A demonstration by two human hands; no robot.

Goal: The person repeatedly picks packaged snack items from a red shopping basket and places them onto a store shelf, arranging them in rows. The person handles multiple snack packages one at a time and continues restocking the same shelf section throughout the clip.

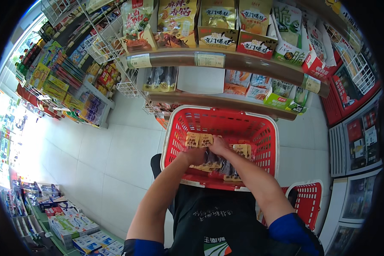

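Note:
A red plastic shopping basket (220,120) with a white rim is right in front of me, and both my hands are inside it. Small snack packets (206,140) with yellow tops and clear, dark-filled bodies are between my hands. My left hand (194,156) is closed around their lower left side, its fingers mostly hidden. At their upper right edge, my right hand (219,146) grips them. More packets of the same kind (240,149) lie in the basket to the right and below my hands.
Ahead stands a snack shelf (256,60) with boxed packets and a white open carton (201,80) on its lower level. A second red basket (308,201) sits at my right, near glass-fronted cabinets (364,134). Wire baskets (128,89) jut out at left; boxed goods (72,227) lie lower left.

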